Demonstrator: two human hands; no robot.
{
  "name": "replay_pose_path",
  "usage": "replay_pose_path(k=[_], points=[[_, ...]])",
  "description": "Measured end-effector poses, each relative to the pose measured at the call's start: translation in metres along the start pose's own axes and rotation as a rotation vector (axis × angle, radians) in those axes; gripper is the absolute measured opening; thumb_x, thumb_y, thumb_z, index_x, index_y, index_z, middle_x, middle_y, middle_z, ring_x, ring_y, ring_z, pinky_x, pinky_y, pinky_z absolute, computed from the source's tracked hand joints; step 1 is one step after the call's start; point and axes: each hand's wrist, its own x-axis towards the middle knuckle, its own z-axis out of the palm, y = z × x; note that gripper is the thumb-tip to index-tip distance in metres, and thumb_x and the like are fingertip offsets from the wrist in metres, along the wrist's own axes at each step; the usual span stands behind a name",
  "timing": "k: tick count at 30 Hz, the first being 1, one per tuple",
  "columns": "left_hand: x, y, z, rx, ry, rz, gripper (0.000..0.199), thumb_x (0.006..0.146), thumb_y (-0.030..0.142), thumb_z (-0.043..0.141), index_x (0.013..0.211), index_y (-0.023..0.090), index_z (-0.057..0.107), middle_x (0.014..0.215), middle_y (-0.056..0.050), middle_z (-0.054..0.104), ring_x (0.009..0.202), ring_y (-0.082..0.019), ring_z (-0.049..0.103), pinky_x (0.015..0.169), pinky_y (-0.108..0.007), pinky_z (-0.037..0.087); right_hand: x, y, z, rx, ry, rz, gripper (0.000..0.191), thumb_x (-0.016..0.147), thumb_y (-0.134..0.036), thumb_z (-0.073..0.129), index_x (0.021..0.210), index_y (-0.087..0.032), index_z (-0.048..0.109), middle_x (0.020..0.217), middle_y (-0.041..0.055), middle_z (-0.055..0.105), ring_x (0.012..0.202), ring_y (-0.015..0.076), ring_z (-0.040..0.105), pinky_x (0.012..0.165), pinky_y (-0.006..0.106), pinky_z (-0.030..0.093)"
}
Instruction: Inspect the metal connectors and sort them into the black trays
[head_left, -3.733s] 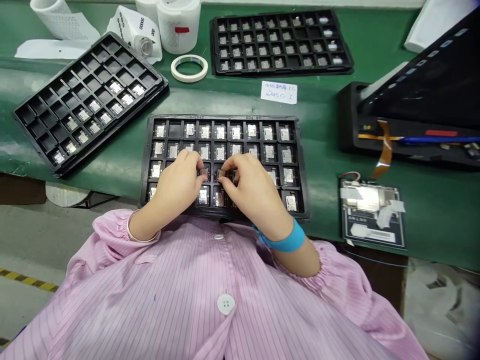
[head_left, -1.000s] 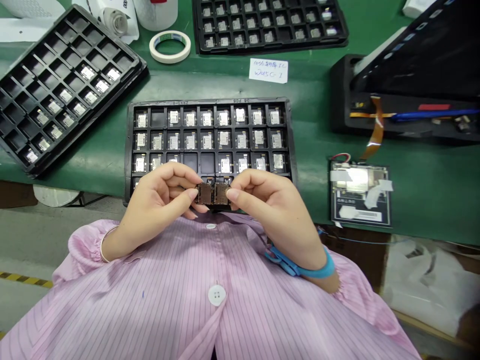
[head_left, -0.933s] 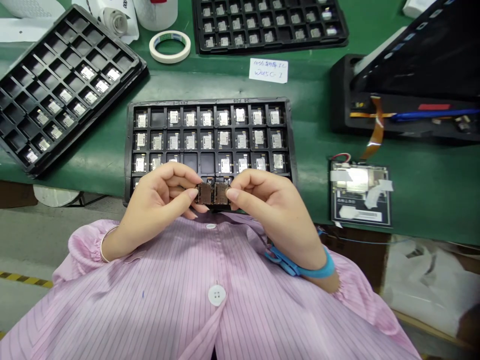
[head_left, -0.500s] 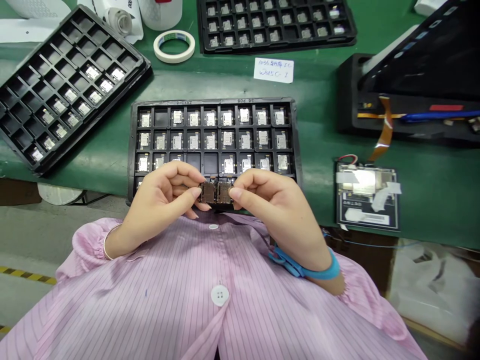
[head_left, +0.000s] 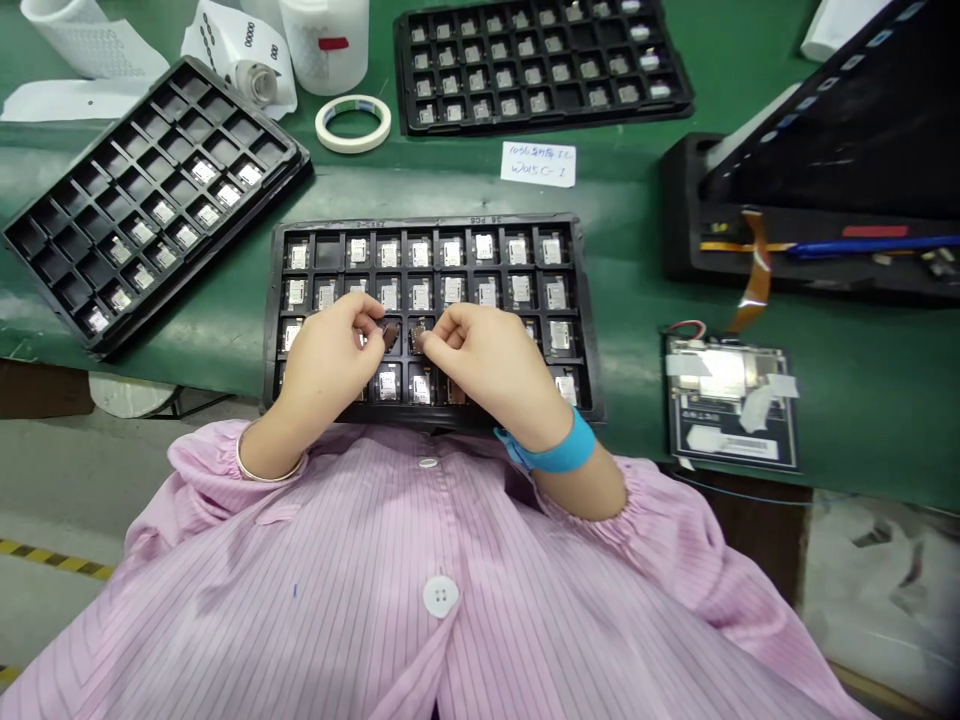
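Two bare hands over the near black plastic pocketed tray (head_left: 420, 224), fingertips down at the third row from the back. Left hand (head_left: 328, 358): thumb and forefinger nearly closed on the edge of a small brown-faced square module (head_left: 391, 336), tilted at its pocket. Right hand (head_left: 491, 362): similar narrow pinch on a second brown-faced module (head_left: 418, 338), one pocket over, apart from the first. Remaining fingers curled in. Progress, as far as readable: silver-faced square modules (head_left: 420, 253) already lying in most visible pockets; two pieces not yet let go; one third brown-faced module (head_left: 455, 392) partly showing in the front row, beside the right hand. Several pockets hidden under both hands, contents not readable. Counts: three trays on the green counter (head_left: 630, 225). Near tray: nine pockets across, four rows deep, eight silver-faced modules in the back row. Angled left tray (head_left: 214, 245): twelve, by best count. Far tray (head_left: 525, 122): pieces too small for a sure tally. Also one cream tape ring (head_left: 352, 147), one white handwritten slip (head_left: 538, 164), one orange ribbon cable (head_left: 754, 280).
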Motion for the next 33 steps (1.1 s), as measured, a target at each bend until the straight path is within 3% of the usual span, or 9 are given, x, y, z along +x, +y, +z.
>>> replay_pose_path(k=[7,10,12,15,19,23,27,31,33], points=[[-0.006,0.008,-0.003,0.148,-0.018,0.023,0.017,0.086,0.02,0.064,0.103,0.02,0.064,0.082,0.0,0.067,0.07,-0.017,0.057,0.065,-0.032,0.041,-0.017,0.04,-0.042,0.088,0.307,-0.074,0.01,0.085,-0.022,0.066,0.077,-0.023,0.062,0.071,0.0024,0.064,0.066,0.0194,0.058,0.063,0.034,0.042],[-0.005,0.024,0.007,0.222,-0.028,0.135,0.013,0.087,0.018,0.063,0.1,0.019,0.066,0.086,-0.003,0.065,0.081,-0.021,0.06,0.07,-0.034,0.042,-0.02,0.05,-0.048,-0.026,0.253,-0.089,0.007,0.083,-0.016,0.065,0.08,-0.022,0.064,0.074,0.0033,0.064,0.072,0.0221,0.06,0.066,0.036,0.042],[-0.002,0.037,0.019,0.302,-0.11,0.198,0.011,0.089,0.019,0.063,0.1,0.018,0.067,0.094,-0.006,0.065,0.092,-0.025,0.061,0.074,-0.035,0.044,-0.019,0.052,-0.043,-0.113,0.185,-0.114,0.007,0.083,-0.014,0.065,0.084,-0.021,0.064,0.08,0.0053,0.064,0.08,0.0245,0.061,0.071,0.037,0.044],[0.005,0.051,0.036,0.429,-0.238,0.189,0.018,0.092,0.021,0.062,0.108,0.015,0.067,0.107,-0.012,0.061,0.095,-0.029,0.061,0.071,-0.037,0.045,-0.014,0.051,-0.033,-0.22,0.133,-0.144,0.013,0.083,-0.01,0.062,0.091,-0.02,0.063,0.09,0.0085,0.061,0.09,0.0277,0.06,0.077,0.039,0.045],[0.013,0.056,0.043,0.498,-0.285,0.128,0.021,0.092,0.02,0.063,0.112,0.014,0.063,0.112,-0.013,0.058,0.089,-0.028,0.062,0.066,-0.035,0.043,-0.013,0.052,-0.03,-0.224,0.081,-0.163,0.015,0.083,-0.009,0.061,0.093,-0.02,0.061,0.094,0.0086,0.056,0.089,0.0272,0.058,0.077,0.039,0.046],[0.013,0.053,0.042,0.465,-0.271,0.137,0.016,0.09,0.019,0.065,0.105,0.015,0.061,0.111,-0.011,0.057,0.086,-0.025,0.06,0.065,-0.034,0.042,-0.019,0.054,-0.032,-0.135,0.094,-0.194,0.013,0.083,-0.009,0.061,0.089,-0.021,0.056,0.101,0.0089,0.056,0.089,0.0248,0.058,0.074,0.036,0.045],[0.007,0.046,0.044,0.367,-0.206,0.22,0.009,0.089,0.013,0.064,0.096,0.017,0.058,0.102,-0.007,0.062,0.091,-0.023,0.058,0.072,-0.034,0.043,-0.027,0.056,-0.029,-0.032,0.118,-0.219,0.013,0.088,-0.009,0.055,0.089,-0.022,0.054,0.093,0.0055,0.063,0.082,0.0216,0.06,0.071,0.035,0.044],[-0.003,0.041,0.042,0.199,-0.134,0.235,0.011,0.088,0.011,0.062,0.085,0.02,0.056,0.085,-0.001,0.065,0.085,-0.02,0.058,0.072,-0.033,0.043,-0.039,0.052,-0.03,0.33,0.257,-0.141,0.014,0.089,-0.019,0.062,0.1,-0.024,0.056,0.089,0.0022,0.065,0.083,0.0199,0.064,0.068,0.032,0.049],[-0.009,0.042,0.035,0.036,-0.121,0.217,0.009,0.087,0.014,0.064,0.086,0.02,0.059,0.083,0.0,0.065,0.08,-0.017,0.059,0.068,-0.03,0.045,-0.047,0.046,-0.036,0.548,0.224,-0.072,0.023,0.087,-0.025,0.068,0.104,-0.025,0.054,0.085,0.0004,0.065,0.078,0.0184,0.066,0.063,0.03,0.05]])
